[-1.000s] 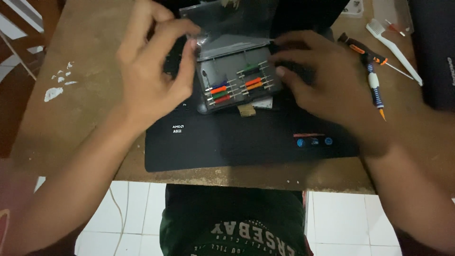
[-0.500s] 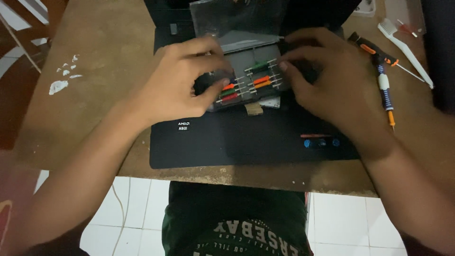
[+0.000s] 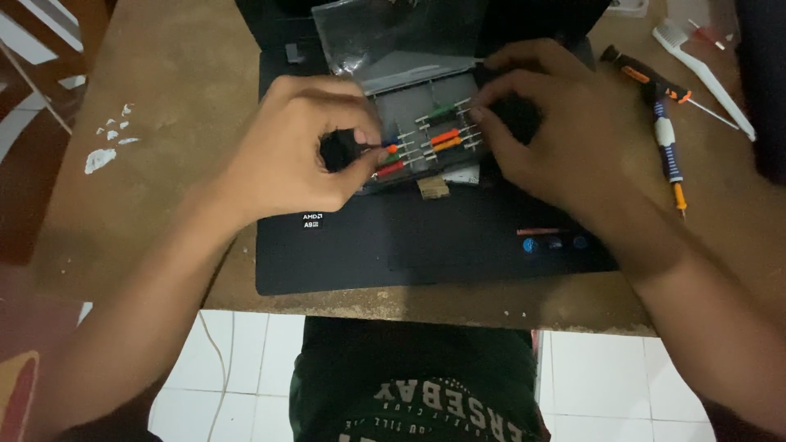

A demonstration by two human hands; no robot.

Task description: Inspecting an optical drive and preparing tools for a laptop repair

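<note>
A grey screwdriver-bit case (image 3: 426,102) with a clear raised lid lies open on a black laptop (image 3: 426,237). Red, orange and green bits (image 3: 434,135) sit in its slots. My left hand (image 3: 303,151) curls over the case's left end, thumb and fingers pinched at a red bit there. My right hand (image 3: 548,131) rests on the case's right end, fingertips touching the bit rows. Whether either hand has lifted a bit is hidden by the fingers.
The laptop sits on a worn brown table (image 3: 164,123). To the right lie a black-and-orange screwdriver (image 3: 643,78), a blue-handled screwdriver (image 3: 670,151) and a white brush (image 3: 704,69). White paint flecks (image 3: 102,151) mark the left side. Tiled floor shows below the table edge.
My left hand has slid from over the case's middle to its left end, uncovering the bits. My right hand stays at the right end. The view has shifted slightly.
</note>
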